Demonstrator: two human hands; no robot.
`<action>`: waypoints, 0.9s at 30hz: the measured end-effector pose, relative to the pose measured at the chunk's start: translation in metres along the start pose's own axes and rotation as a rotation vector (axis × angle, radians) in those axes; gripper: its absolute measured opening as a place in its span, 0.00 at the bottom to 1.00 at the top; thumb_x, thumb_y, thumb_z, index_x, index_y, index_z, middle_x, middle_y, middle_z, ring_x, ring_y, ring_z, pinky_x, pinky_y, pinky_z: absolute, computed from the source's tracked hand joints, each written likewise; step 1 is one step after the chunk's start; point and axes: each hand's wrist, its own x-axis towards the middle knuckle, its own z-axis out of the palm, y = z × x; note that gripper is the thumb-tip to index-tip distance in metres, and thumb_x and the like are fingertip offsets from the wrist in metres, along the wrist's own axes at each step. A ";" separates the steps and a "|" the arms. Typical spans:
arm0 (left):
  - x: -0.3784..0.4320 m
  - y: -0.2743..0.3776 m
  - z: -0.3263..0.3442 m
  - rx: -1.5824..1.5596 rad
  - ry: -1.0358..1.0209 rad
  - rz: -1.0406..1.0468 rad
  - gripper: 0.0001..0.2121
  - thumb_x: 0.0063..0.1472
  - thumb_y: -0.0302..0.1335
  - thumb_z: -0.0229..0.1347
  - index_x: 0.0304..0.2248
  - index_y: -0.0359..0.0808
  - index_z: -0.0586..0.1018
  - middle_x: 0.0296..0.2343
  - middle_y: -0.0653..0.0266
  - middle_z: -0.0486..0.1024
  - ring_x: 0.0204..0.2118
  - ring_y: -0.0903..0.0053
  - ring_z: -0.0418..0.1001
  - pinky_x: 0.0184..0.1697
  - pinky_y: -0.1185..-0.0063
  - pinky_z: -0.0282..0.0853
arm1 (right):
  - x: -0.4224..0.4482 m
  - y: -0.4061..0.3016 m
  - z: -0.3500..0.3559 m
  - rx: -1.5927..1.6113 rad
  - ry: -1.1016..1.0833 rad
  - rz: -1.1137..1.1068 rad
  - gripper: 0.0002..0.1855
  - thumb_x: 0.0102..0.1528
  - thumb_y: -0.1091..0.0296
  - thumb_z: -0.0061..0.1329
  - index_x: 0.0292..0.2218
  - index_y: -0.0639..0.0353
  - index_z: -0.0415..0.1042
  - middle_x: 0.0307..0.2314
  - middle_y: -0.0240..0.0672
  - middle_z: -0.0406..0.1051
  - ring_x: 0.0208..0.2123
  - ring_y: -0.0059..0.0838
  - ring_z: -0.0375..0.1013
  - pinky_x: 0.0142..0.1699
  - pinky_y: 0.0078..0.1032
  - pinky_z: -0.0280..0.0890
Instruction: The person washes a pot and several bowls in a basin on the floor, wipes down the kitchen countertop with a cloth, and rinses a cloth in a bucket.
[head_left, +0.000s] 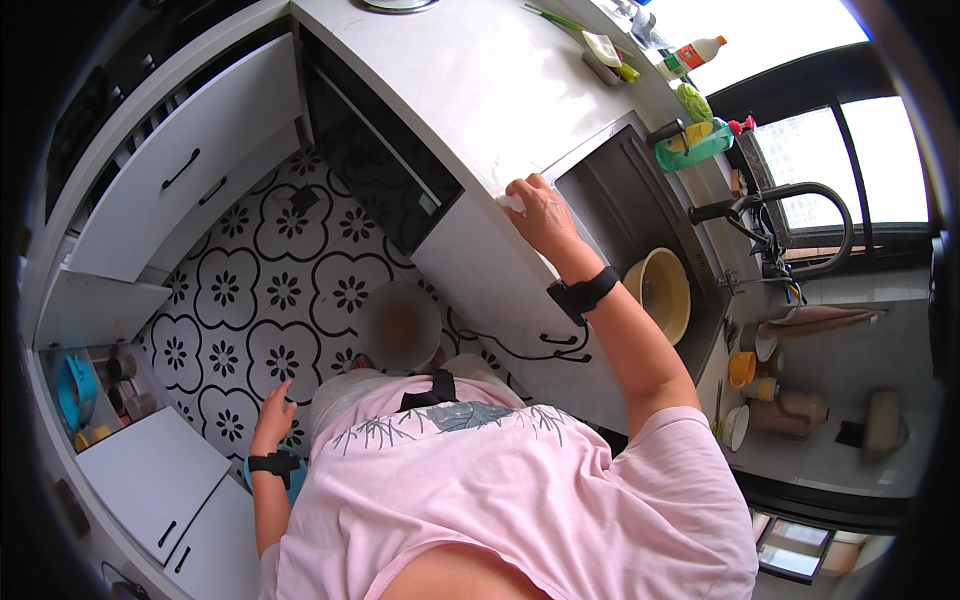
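My right hand (541, 213) is at the edge of the white countertop (450, 82), just beside the near left corner of the dark sink (619, 195). Its fingers close on a crumpled white cloth or tissue (512, 202), mostly hidden in the grip. Over the patterned floor (282, 289), at my left side, my left hand (276, 416) hangs with nothing in it and its fingers apart. A light blue basin or bucket (298, 480) shows partly behind the left wrist. Both wrists wear black bands.
A yellow basin (658, 296) sits in the sink, near a black faucet (795, 191). Along the window stand a green soap bottle (694, 146) and a white bottle (694, 56). Green onions (559, 19) lie at the counter's back. An open drawer (195, 161) and an open cabinet (97, 390) are left.
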 end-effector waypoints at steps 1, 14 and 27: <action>-0.001 0.000 -0.002 0.000 -0.001 0.000 0.22 0.53 0.21 0.48 0.49 0.36 0.62 0.44 0.52 0.63 0.47 0.59 0.62 0.47 0.73 0.60 | -0.002 0.001 -0.003 -0.007 -0.027 -0.044 0.11 0.44 0.70 0.47 0.33 0.54 0.66 0.32 0.38 0.63 0.33 0.40 0.67 0.36 0.31 0.63; 0.001 -0.005 0.003 0.026 -0.038 -0.054 0.22 0.53 0.22 0.48 0.49 0.37 0.61 0.46 0.52 0.62 0.47 0.60 0.61 0.48 0.73 0.59 | -0.017 0.016 0.002 0.057 0.047 -0.021 0.12 0.42 0.72 0.49 0.33 0.56 0.68 0.31 0.41 0.64 0.33 0.43 0.67 0.37 0.31 0.63; 0.000 -0.003 -0.009 0.039 0.001 -0.027 0.22 0.53 0.20 0.47 0.49 0.35 0.62 0.45 0.52 0.63 0.46 0.60 0.62 0.47 0.73 0.61 | 0.046 0.028 -0.010 0.053 -0.066 -0.120 0.14 0.42 0.72 0.47 0.34 0.55 0.68 0.31 0.39 0.66 0.37 0.40 0.66 0.41 0.30 0.63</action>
